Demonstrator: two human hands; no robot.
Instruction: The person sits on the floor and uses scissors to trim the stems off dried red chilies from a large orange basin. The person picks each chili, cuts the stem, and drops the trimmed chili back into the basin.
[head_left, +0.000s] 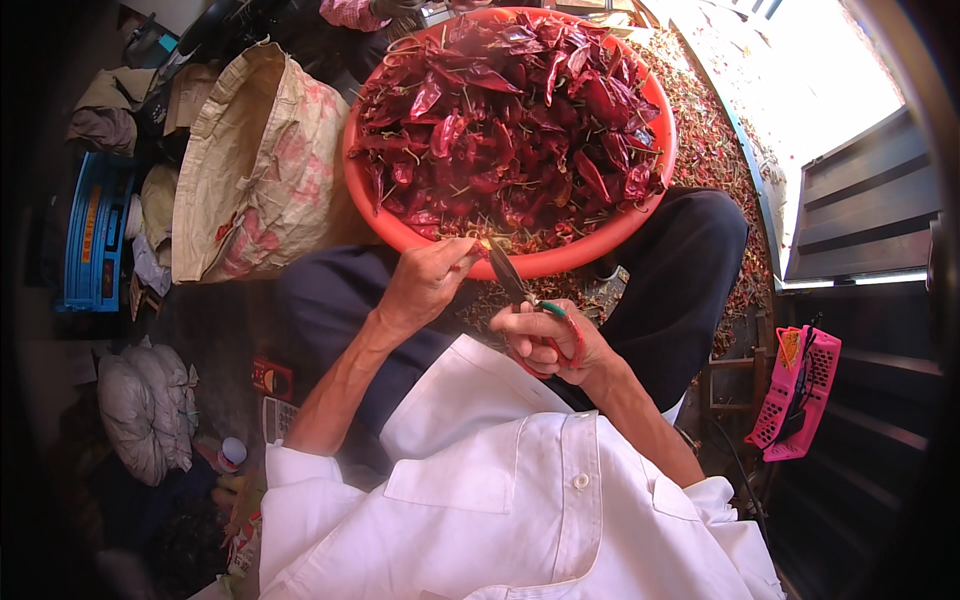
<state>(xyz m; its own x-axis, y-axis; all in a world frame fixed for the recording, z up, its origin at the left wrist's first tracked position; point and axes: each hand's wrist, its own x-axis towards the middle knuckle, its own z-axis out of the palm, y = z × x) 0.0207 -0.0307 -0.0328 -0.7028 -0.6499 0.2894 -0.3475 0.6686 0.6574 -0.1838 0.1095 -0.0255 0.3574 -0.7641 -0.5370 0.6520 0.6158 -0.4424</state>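
Dried red chilies fill a round orange-red plastic basin between my knees. At the basin's near rim, my left hand pinches a small red chili piece between thumb and fingertips. My right hand holds scissors with dark blades and wrapped red and green handles. Their blade tips point at the chili piece beside my left fingertips; whether they touch it I cannot tell. Loose stems and bits lie inside the basin close to the near rim.
Left of the basin stands an open woven sack with red marks. A blue crate and a grey-white bundle are farther left. Chili scraps cover the floor at right, near a pink plastic basket. Another person's sleeve shows beyond the basin.
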